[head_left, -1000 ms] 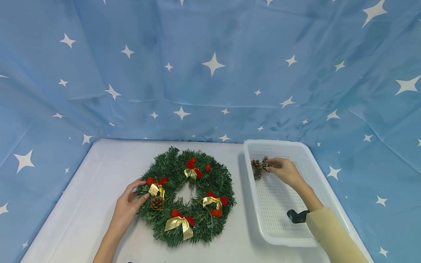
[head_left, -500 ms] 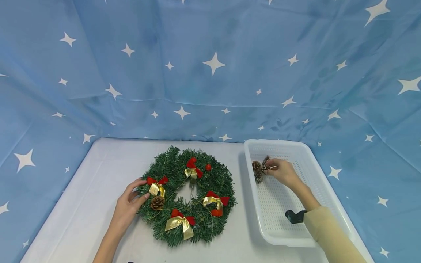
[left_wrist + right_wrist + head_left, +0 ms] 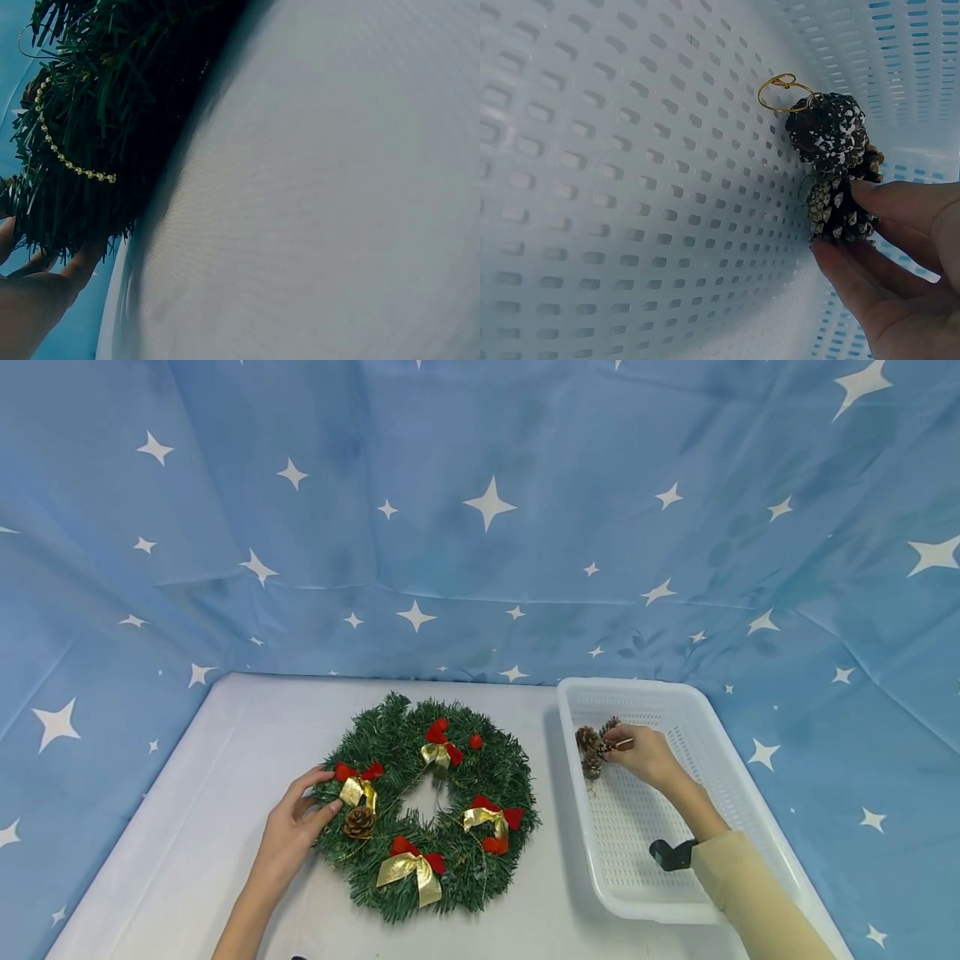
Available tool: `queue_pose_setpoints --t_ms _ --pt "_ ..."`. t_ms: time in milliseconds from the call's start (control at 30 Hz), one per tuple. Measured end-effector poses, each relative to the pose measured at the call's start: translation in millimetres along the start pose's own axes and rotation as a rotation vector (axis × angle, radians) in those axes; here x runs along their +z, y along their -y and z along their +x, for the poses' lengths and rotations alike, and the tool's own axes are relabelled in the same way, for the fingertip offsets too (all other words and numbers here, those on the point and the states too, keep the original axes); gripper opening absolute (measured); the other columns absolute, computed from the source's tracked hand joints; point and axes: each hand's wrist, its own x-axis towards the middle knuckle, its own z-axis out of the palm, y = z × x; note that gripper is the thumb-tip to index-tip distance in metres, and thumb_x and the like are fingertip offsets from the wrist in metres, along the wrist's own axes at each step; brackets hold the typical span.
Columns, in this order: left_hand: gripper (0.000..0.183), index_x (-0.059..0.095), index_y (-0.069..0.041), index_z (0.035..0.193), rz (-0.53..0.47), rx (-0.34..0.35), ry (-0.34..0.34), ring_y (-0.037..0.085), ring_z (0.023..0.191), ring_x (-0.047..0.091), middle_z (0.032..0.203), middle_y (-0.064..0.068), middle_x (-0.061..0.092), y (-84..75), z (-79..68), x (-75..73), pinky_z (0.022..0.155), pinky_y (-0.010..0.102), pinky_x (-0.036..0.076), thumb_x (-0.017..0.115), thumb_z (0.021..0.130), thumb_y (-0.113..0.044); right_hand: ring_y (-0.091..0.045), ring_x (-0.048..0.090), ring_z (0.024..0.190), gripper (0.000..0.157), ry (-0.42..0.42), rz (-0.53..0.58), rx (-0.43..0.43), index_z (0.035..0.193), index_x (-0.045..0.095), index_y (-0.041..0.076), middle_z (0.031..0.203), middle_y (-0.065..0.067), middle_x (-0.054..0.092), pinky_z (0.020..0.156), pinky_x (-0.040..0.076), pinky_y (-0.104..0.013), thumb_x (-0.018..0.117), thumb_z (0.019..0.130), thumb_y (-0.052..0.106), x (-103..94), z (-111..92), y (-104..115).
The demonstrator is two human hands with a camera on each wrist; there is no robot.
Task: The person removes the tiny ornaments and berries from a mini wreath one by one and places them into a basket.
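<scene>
With your right hand [image 3: 647, 756], you are pinching a pine cone [image 3: 844, 216] between thumb and fingers inside the basket [image 3: 667, 912], toward its far left corner, where other pine cones [image 3: 829, 135] are crowding close beside it. To the left of the basket, your left hand [image 3: 294, 818] is holding the outer edge of the wreath [image 3: 498, 756] between thumb and fingers. The cone is probably feeling light and stiff, its rough scales giving good grip but risking chips, so gently cupping its widest part is likely working best.
</scene>
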Motion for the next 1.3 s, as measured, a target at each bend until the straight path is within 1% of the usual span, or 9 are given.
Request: queue_pose_setpoints --t_ms 333,533,667,700,800,900,933,1000,1300 --pt "0.054 0.047 -0.011 0.15 0.012 0.005 -0.002 0.046 0.146 0.04 0.17 0.011 0.024 -0.3 -0.9 0.4 0.12 0.058 0.035 0.067 0.102 -0.027 -0.043 0.071 0.106 0.031 -0.002 0.005 -0.002 0.121 0.07 -0.003 0.118 -0.026 0.071 0.08 0.063 -0.05 0.073 0.093 0.009 0.1 0.3 -0.1" --pt "0.055 0.047 -0.012 0.15 0.014 0.003 -0.001 0.046 0.147 0.039 0.17 0.011 0.025 -0.3 -0.9 0.4 0.12 0.057 0.035 0.067 0.102 -0.029 -0.044 0.07 0.107 0.028 -0.004 -0.006 -0.012 0.12 0.069 -0.003 0.117 -0.026 0.071 0.081 0.063 -0.05 0.07 0.093 0.006 -1.3 0.3 0.7" --pt "0.055 0.047 -0.013 0.15 0.024 0.0 0.0 0.045 0.146 0.04 0.17 0.011 0.025 -1.0 -0.8 0.1 0.118 0.052 0.039 0.067 0.102 -0.031 -0.045 0.07 0.107 0.028 -0.006 -0.005 -0.014 0.121 0.069 -0.004 0.118 -0.026 0.071 0.082 0.063 -0.05 0.069 0.094 0.005 -1.9 -0.7 0.4" --pt "0.055 0.047 -0.013 0.15 0.027 -0.003 0.002 0.044 0.146 0.04 0.17 0.01 0.024 -1.0 -0.7 0.0 0.118 0.047 0.042 0.067 0.102 -0.031 -0.044 0.07 0.108 0.028 -0.008 -0.005 -0.015 0.121 0.069 -0.004 0.118 -0.026 0.071 0.082 0.063 -0.05 0.068 0.095 0.005 -2.1 -0.9 0.3" --pt "0.054 0.048 -0.014 0.15 0.029 -0.005 0.001 0.044 0.147 0.04 0.17 0.009 0.024 -0.8 -0.4 0.0 0.117 0.045 0.042 0.067 0.102 -0.031 -0.044 0.07 0.107 0.027 -0.019 -0.006 -0.028 0.12 0.069 -0.004 0.117 -0.026 0.072 0.082 0.063 -0.05 0.069 0.095 0.005 -3.5 -1.3 -0.2" --pt "0.055 0.047 -0.013 0.15 0.021 -0.005 0.004 0.044 0.147 0.039 0.17 0.009 0.024 -0.8 0.2 -0.1 0.118 0.049 0.04 0.067 0.102 -0.032 -0.044 0.071 0.105 0.026 -0.038 -0.003 -0.05 0.119 0.07 -0.004 0.114 -0.025 0.073 0.082 0.063 -0.051 0.07 0.094 0.004 -5.2 -1.3 0.1" --pt "0.055 0.047 -0.013 0.151 0.017 -0.004 0.004 0.045 0.147 0.038 0.17 0.009 0.024 -0.8 0.4 0.0 0.118 0.054 0.038 0.067 0.102 -0.031 -0.044 0.071 0.105 0.026 -0.043 -0.001 -0.057 0.118 0.071 -0.004 0.114 -0.025 0.073 0.081 0.063 -0.051 0.071 0.093 0.003 -5.8 -1.4 0.4" --pt "0.055 0.047 -0.013 0.151 0.014 -0.003 0.005 0.046 0.147 0.038 0.17 0.009 0.024 -0.7 0.5 0.0 0.118 0.056 0.037 0.067 0.102 -0.031 -0.044 0.071 0.104 0.026 -0.051 0.003 -0.067 0.118 0.071 -0.005 0.113 -0.025 0.073 0.081 0.063 -0.051 0.071 0.093 0.003 -6.9 -1.6 1.6" --pt "0.056 0.047 -0.012 0.15 0.0 -0.009 0.006 0.047 0.147 0.038 0.17 0.011 0.023 -1.4 -0.4 -0.6 0.12 0.061 0.035 0.067 0.102 -0.031 -0.043 0.07 0.108 0.028 -0.065 0.002 -0.07 0.122 0.071 -0.003 0.116 -0.024 0.073 0.085 0.061 -0.053 0.071 0.096 0.008 -10.2 -4.7 12.2"
